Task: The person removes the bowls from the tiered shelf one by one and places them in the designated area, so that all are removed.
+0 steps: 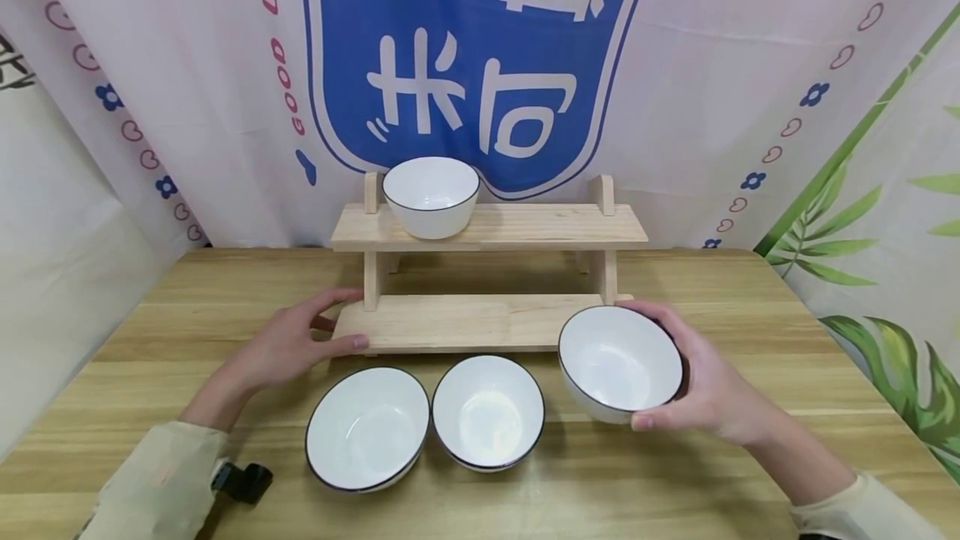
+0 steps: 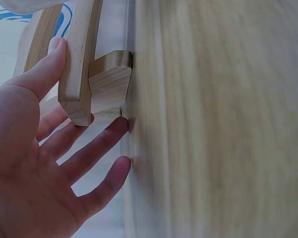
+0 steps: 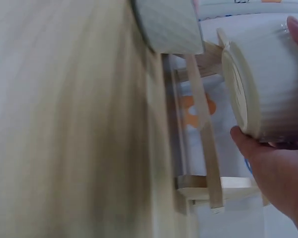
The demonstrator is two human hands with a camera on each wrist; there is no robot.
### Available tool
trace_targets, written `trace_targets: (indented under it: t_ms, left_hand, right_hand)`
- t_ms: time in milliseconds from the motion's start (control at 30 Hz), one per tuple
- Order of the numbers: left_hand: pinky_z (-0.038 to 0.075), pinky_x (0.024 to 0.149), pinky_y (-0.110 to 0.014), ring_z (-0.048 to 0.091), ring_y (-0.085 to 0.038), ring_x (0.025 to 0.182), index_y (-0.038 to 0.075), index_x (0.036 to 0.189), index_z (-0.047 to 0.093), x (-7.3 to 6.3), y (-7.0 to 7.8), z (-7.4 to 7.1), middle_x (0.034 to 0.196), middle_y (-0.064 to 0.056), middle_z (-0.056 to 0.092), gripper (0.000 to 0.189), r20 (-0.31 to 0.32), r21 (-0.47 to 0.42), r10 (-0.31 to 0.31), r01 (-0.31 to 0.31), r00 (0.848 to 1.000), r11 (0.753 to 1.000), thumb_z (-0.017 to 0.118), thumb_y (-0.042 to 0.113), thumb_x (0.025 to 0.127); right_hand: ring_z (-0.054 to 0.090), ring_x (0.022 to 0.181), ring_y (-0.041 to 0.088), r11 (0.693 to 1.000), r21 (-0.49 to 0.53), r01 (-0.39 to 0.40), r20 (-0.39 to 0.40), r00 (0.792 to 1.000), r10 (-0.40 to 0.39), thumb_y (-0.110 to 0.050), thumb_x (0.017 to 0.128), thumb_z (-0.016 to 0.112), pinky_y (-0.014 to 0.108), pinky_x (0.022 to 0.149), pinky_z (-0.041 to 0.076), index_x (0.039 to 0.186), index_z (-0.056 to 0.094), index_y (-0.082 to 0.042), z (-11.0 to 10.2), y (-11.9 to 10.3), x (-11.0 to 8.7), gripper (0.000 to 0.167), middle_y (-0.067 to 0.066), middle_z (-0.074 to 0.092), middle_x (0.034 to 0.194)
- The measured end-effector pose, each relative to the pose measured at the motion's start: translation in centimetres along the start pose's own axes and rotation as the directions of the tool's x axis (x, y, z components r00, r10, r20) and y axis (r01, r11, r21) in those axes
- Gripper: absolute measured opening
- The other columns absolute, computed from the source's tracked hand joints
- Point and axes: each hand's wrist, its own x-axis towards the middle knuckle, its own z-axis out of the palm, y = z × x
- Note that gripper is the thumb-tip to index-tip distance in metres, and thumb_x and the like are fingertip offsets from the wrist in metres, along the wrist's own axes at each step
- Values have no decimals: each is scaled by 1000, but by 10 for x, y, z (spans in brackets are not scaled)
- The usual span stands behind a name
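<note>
My right hand [image 1: 712,394] grips a white bowl [image 1: 621,361] with a dark rim by its right side, thumb at the near side and fingers behind. The bowl is raised and tilted at the right end of the lower board of a two-tier wooden shelf [image 1: 450,323]; its base [image 3: 238,89] shows in the right wrist view. My left hand [image 1: 288,344] holds the left end of that lower board, thumb on the board and fingers around its end, the lower fingers spread near the tabletop [image 2: 203,129].
Two more white bowls stand side by side before the shelf, a left bowl [image 1: 367,432] and a middle bowl [image 1: 487,415]. Another bowl [image 1: 431,198] sits on the left part of the upper board [image 1: 540,223]. A printed curtain [image 1: 690,90] hangs right behind the table.
</note>
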Motion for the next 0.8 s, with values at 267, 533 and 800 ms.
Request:
trace_targets:
  t_ms: [267, 533, 800]
  left_hand:
    - [58, 93, -57, 67, -44, 126, 20, 163, 45, 0, -2, 0, 157, -26, 54, 81, -2, 4, 7, -7, 1000, 1000, 75, 56, 97]
    - [58, 92, -57, 67, -44, 126, 20, 163, 44, 0, -2, 0, 156, -26, 55, 81, 0, 10, 5, -5, 1000, 1000, 75, 57, 97]
    - [58, 93, -57, 67, -43, 126, 21, 162, 45, 0, -1, 0, 155, -26, 57, 81, -3, 12, 9, -9, 1000, 1000, 75, 57, 97]
  right_hand:
    - [61, 129, 14, 996, 26, -86, 101, 991, 83, 6, 67, 91, 33, 98, 61, 161, 34, -2, 5, 12, -10, 110, 12, 55, 148]
    - [62, 128, 16, 993, 11, -114, 132, 985, 111, 3, 68, 93, 33, 98, 60, 160, 35, -2, 9, 17, -15, 109, 22, 54, 147]
    - [62, 128, 17, 992, 18, -122, 147, 982, 119, 2, 68, 95, 31, 100, 59, 158, 37, -5, 12, 20, -16, 108, 26, 53, 145]
